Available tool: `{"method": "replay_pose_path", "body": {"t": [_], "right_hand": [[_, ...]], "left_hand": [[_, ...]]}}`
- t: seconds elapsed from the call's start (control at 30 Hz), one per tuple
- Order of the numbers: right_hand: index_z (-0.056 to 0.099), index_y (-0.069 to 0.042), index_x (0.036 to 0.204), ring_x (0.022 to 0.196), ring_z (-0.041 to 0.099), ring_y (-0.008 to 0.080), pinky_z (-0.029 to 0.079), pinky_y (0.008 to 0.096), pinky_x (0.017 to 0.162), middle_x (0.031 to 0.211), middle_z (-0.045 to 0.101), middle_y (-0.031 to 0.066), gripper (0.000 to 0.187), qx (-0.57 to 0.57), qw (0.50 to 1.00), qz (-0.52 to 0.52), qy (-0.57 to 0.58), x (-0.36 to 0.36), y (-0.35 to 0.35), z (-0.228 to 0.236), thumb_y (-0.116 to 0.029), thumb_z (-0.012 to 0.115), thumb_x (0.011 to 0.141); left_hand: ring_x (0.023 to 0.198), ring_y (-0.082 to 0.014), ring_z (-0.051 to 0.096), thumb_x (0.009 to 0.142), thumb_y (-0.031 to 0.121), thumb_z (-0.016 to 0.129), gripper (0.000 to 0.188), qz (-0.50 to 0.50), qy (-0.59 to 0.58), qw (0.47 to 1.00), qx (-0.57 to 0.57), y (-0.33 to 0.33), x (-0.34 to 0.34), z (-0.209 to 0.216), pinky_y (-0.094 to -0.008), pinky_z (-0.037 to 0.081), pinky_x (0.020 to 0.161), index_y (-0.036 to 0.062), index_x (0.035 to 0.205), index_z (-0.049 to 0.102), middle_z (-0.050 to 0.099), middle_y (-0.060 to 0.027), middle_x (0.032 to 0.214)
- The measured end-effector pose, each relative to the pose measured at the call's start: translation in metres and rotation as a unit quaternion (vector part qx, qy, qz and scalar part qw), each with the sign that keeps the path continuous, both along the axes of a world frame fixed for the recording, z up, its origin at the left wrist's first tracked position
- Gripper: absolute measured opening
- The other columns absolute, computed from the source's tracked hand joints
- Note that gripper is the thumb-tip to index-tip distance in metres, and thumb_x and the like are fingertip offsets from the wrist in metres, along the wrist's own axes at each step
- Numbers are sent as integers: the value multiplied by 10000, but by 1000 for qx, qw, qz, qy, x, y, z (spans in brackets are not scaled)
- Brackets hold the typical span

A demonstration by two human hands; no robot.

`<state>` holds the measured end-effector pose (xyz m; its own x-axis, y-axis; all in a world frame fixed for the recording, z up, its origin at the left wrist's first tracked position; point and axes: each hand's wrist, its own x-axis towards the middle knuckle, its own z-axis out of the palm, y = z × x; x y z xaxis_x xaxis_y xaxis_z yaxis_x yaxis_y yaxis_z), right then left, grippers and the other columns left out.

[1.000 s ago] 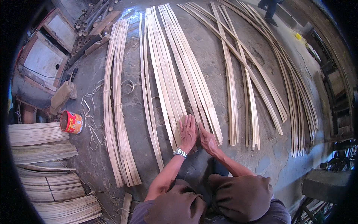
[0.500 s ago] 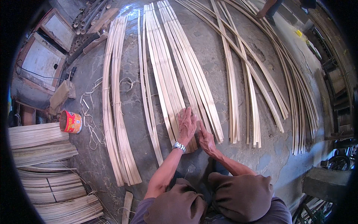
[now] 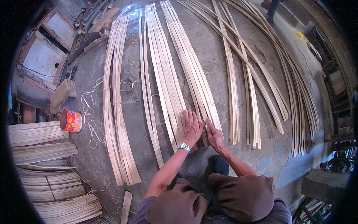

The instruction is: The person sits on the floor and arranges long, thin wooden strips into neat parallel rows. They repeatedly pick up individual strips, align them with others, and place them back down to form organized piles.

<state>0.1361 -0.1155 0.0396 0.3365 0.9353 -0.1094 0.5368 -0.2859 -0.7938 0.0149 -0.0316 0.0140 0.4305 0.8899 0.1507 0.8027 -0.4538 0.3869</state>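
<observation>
Long pale split-bamboo strips lie side by side on the floor before me, in a middle group (image 3: 164,82) and a group to its right (image 3: 192,63). My left hand (image 3: 192,128), a metal watch (image 3: 184,146) on its wrist, rests flat with fingers stretched over the near ends of the strips, at the gap between the groups. Close beside it, my right hand (image 3: 215,138) lies on the near end of the right group, fingers extended forward. Neither hand grips a strip. My hands cover some of the strip ends.
Left stand a tied strip bundle (image 3: 118,142), stacked shorter slats (image 3: 56,186) and a red tub (image 3: 71,121). Further strips cross at the right (image 3: 246,63), with a long curved bunch (image 3: 294,93) beyond. A person's leg (image 3: 272,11) shows at the far right.
Both hands have shifted right, and the left hand's fingers now lie further right. The right group's strips sit closer together. The person at the far right has moved, their hand no longer visible.
</observation>
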Motion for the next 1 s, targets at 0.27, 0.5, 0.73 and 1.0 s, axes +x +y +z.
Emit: {"method": "replay_pose_path", "body": {"t": [0.27, 0.5, 0.73, 1.0], "right_hand": [[475, -93, 1419, 904, 698, 380, 524, 418, 728, 944, 627, 321, 438, 26, 1000, 11, 6, 7, 0, 2, -165, 524, 989], [496, -86, 1404, 861, 711, 359, 537, 397, 701, 966, 651, 292, 443, 83, 996, -45, -5, 17, -1, 36, -115, 562, 967], [533, -104, 1378, 667, 669, 358, 493, 414, 591, 779, 562, 313, 421, 61, 995, -58, -48, 70, 9, 13, -133, 567, 959], [551, -99, 1358, 687, 675, 385, 489, 442, 594, 762, 593, 293, 409, 83, 994, -36, -54, 94, 1, -33, -154, 565, 953]], "left_hand": [[1477, -410, 126, 879, 443, 609, 729, -9, -18, 1000, -21, -1, 2, -4, -549, 58, 1201, -45, 1398, 457, 287, -273, 1532], [1484, -397, 119, 892, 458, 580, 710, -6, -33, 999, -21, -1, -6, -10, -532, 51, 1204, -25, 1401, 471, 265, -255, 1554], [1490, -364, 131, 875, 421, 624, 697, -1, -43, 999, -32, -1, 1, -1, -516, 60, 1206, -4, 1406, 474, 271, -229, 1563], [1490, -359, 130, 882, 415, 612, 687, -9, -48, 998, -28, -2, 4, -3, -513, 63, 1206, -4, 1408, 472, 279, -229, 1559]]}}
